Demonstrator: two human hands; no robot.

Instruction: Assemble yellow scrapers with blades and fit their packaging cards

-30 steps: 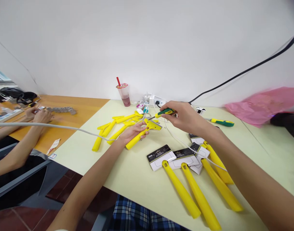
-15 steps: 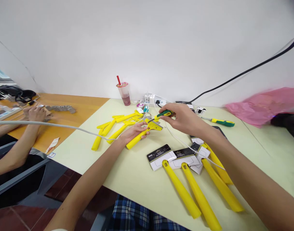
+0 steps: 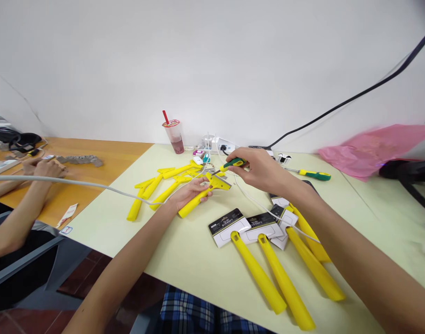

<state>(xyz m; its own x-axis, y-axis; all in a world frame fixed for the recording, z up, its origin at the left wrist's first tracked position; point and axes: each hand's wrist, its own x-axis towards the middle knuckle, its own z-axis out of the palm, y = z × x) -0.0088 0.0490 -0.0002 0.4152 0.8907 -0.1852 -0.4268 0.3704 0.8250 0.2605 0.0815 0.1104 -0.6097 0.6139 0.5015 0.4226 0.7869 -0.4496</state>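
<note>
My left hand [image 3: 191, 192] is closed around a yellow scraper [image 3: 195, 202], whose wide head with a metal edge points right. A green and yellow screwdriver [image 3: 234, 162] is pinched in my right hand [image 3: 252, 168], its shaft slanting down to the left onto the scraper's head. Whether the tip sits in a screw is too small to tell. Left of my left hand lie several more yellow scrapers [image 3: 166, 190]. Nearer to me, several yellow handles [image 3: 259, 273] lie with black and white cards [image 3: 229, 226] at their upper ends.
A cup with a red straw [image 3: 176, 139] stands by the wall, near a power strip [image 3: 224, 146]. Another screwdriver [image 3: 315, 175] and a pink bag [image 3: 365, 150] are at right. A white cable [image 3: 104, 185] crosses over my left wrist. A co-worker's hands [image 3: 47, 168] are at the orange table [image 3: 118, 153].
The whole view has shifted slightly, so things appear a little further left. Both hands keep their holds, with the screwdriver still at the scraper's head.
</note>
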